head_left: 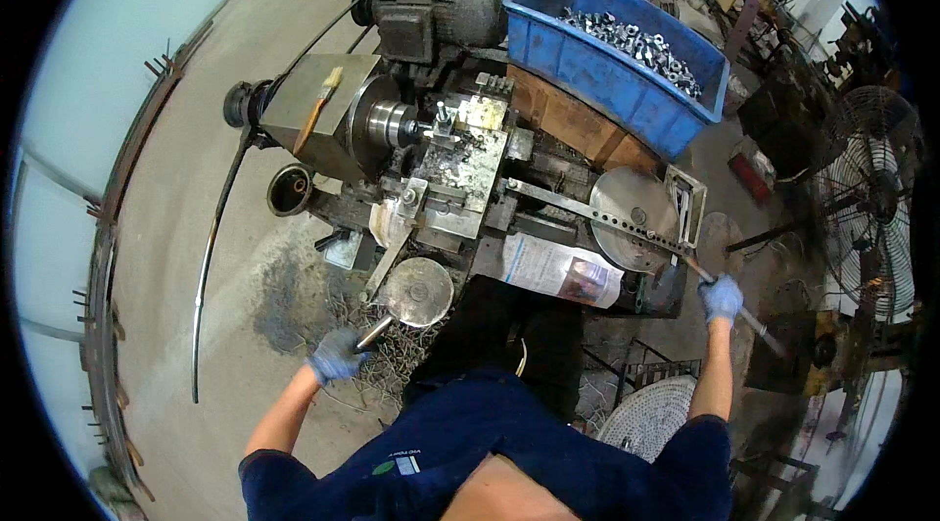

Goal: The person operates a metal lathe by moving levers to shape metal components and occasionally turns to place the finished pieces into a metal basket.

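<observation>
My left hand [336,355], in a blue-grey glove, is closed round a short metal handle [375,332] that reaches to a round metal disc [419,292] at the front of a small lathe. Out to the right, my gloved right hand [721,297] is wrapped round a long lever rod [753,322], beside the end of a perforated flat bar [587,213]. The bar crosses a larger round plate [634,217]. Between my hands the greasy cross slide [460,174] carries clamped tooling near the round chuck [392,122]. Whether a workpiece sits in the chuck, I cannot tell.
A blue bin [597,61] of small shiny metal parts stands behind the slide. A brush [320,108] lies on the headstock, below a motor [441,12]. Printed paper [561,269] lies at the front. Metal shavings [382,355] cover the floor; a fan [876,198] stands right.
</observation>
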`<state>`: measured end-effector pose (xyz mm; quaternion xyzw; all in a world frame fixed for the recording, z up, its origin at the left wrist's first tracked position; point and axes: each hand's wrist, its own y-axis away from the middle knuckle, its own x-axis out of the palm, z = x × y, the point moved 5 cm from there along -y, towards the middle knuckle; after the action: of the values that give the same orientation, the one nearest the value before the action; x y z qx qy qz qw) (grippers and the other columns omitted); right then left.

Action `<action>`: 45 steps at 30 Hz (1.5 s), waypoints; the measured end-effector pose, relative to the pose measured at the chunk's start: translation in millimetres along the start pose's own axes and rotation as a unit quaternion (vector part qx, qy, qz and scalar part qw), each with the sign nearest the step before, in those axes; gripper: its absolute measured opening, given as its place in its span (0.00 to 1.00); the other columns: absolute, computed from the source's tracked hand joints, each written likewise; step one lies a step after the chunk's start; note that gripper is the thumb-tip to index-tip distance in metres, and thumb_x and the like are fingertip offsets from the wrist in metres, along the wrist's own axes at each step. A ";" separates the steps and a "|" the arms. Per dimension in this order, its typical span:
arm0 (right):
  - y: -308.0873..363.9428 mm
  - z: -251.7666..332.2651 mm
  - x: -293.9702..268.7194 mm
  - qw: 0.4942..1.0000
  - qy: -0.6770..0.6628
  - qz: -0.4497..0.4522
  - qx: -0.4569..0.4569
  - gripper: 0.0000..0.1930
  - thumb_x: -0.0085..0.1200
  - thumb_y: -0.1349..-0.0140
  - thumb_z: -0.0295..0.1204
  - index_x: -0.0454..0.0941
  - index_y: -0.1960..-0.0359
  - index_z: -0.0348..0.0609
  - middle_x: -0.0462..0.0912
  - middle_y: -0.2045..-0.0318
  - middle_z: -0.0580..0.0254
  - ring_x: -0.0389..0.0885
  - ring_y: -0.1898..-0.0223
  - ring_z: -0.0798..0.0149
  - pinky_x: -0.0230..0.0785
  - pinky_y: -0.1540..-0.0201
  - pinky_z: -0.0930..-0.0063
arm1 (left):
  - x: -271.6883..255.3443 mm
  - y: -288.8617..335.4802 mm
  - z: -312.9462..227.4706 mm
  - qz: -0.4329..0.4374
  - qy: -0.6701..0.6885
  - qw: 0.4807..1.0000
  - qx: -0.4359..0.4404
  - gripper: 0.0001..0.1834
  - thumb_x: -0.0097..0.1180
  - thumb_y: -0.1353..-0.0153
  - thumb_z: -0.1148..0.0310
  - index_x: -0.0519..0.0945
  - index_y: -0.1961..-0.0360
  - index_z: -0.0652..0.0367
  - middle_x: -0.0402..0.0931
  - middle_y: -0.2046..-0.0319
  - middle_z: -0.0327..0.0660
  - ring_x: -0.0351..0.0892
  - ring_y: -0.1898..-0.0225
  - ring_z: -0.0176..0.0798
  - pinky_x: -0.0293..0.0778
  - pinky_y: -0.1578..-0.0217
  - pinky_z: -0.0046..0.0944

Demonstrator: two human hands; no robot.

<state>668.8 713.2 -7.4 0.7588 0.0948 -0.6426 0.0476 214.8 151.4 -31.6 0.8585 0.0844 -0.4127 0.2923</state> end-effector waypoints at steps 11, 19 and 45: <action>105.9 21.4 -2.7 0.988 -0.076 0.053 0.123 0.24 0.52 0.51 0.58 0.82 0.71 0.50 0.82 0.69 0.48 0.81 0.65 0.48 0.73 0.61 0.58 | -3.1 -0.6 -0.6 -0.033 0.076 0.995 0.046 0.13 0.55 0.51 0.61 0.80 0.64 0.53 0.77 0.73 0.54 0.77 0.71 0.57 0.72 0.69 0.49; 14.1 -6.2 13.5 0.996 -0.014 -0.078 -0.050 0.21 0.52 0.47 0.52 0.80 0.73 0.46 0.81 0.73 0.49 0.80 0.71 0.48 0.71 0.65 0.57 | 5.4 0.2 17.2 -0.006 0.024 1.000 0.000 0.13 0.57 0.50 0.60 0.79 0.64 0.54 0.76 0.75 0.54 0.75 0.71 0.59 0.71 0.70 0.50; 162.0 20.4 93.9 0.953 -0.295 0.067 0.011 0.21 0.61 0.51 0.46 0.82 0.66 0.38 0.83 0.68 0.51 0.82 0.64 0.53 0.72 0.58 0.66 | 10.4 -187.0 232.3 -0.385 -0.081 0.891 -0.226 0.25 0.51 0.48 0.46 0.78 0.59 0.56 0.78 0.62 0.53 0.77 0.59 0.57 0.72 0.60 0.51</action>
<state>697.0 558.6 -111.3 0.5405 0.0184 -0.8341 0.1083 -3.8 170.0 -233.8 0.6328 0.4759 -0.5307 0.3025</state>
